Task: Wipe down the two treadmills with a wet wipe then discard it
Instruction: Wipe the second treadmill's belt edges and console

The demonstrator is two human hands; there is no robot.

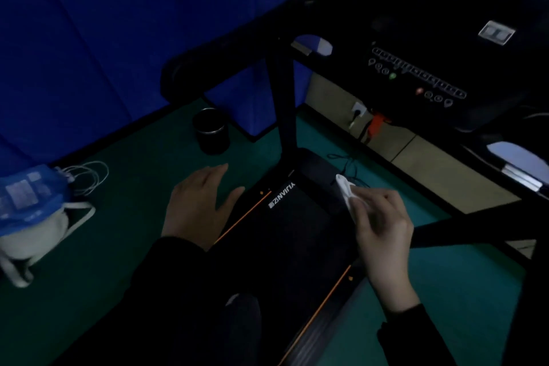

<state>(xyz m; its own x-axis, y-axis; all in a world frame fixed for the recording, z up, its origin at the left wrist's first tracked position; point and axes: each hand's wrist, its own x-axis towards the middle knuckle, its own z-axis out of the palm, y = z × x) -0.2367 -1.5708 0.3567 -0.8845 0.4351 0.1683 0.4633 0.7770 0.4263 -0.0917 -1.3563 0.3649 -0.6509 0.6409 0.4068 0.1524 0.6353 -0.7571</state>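
Note:
A black treadmill with orange side stripes fills the middle; its belt deck (pixel 292 235) runs from the bottom centre toward the upright post (pixel 283 98). Its console (pixel 421 74) with a row of buttons hangs at the upper right. My right hand (pixel 383 226) pinches a crumpled white wet wipe (pixel 346 192) above the right front part of the deck. My left hand (pixel 199 205) hovers open over the deck's left edge, fingers spread, holding nothing. Only one treadmill is in view.
A small black bin (pixel 211 131) stands on the green floor near the blue padded wall (pixel 89 38). At the left edge sits a white stand with a blue pack (pixel 26 199) and white cables (pixel 89 175). An orange safety clip (pixel 376 123) dangles below the console.

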